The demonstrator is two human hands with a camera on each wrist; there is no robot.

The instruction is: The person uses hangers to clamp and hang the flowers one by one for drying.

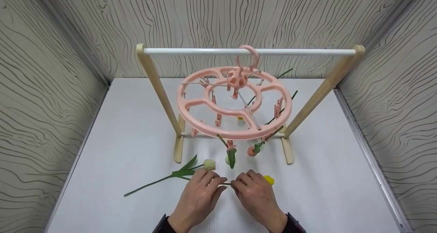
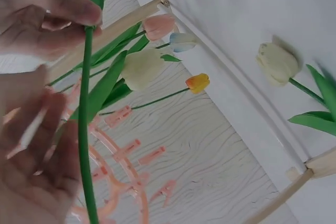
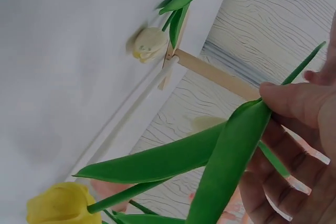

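Between the thumb and fingers of my right hand [image 1: 256, 193] is pinched the green stem of a yellow tulip [image 3: 60, 204], just where its long leaves [image 3: 231, 161] begin. The flower pokes out beyond that hand in the head view. My left hand [image 1: 201, 193] is at the other end of the stem [image 2: 84, 129], its thumb and forefinger spread apart on either side. In the left wrist view the stem passes in front of its loosely bent fingers. A white tulip [image 1: 209, 164] with green leaves lies on the table beyond the left hand.
A pink round clip hanger [image 1: 235, 135] hangs from the white rod [image 1: 191, 51] of a wooden stand [image 1: 158, 89]. Several tulips are clipped to it, among them a pink one [image 1: 252, 151] at the front. Its other pegs dangle around the rings. Patterned walls [image 1: 218, 18] enclose the white table [image 1: 327, 178].
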